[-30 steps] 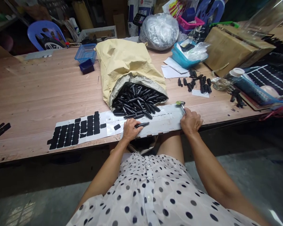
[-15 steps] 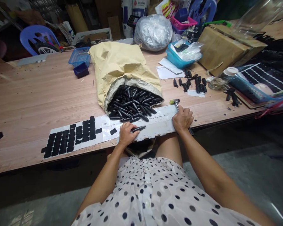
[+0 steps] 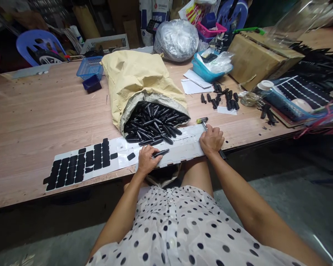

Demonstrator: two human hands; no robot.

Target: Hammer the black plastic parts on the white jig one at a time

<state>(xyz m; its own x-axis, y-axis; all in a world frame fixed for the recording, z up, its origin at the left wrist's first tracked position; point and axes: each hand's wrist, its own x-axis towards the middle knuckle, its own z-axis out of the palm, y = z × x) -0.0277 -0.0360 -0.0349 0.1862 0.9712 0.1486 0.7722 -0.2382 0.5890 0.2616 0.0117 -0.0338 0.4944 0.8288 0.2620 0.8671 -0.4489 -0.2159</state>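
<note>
At table, hammer (right hand), piece (left hand)

The wood-grain table carries a sack, grey board and carton.

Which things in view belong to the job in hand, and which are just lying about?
Likely part of the job:
black tapered piece in the grip of the left hand
hammer in the grip of the right hand
pale board beneath that piece
paper sack of similar pieces

Seemingly just lying about:
cardboard box
turquoise basket
bulging plastic bag
</note>
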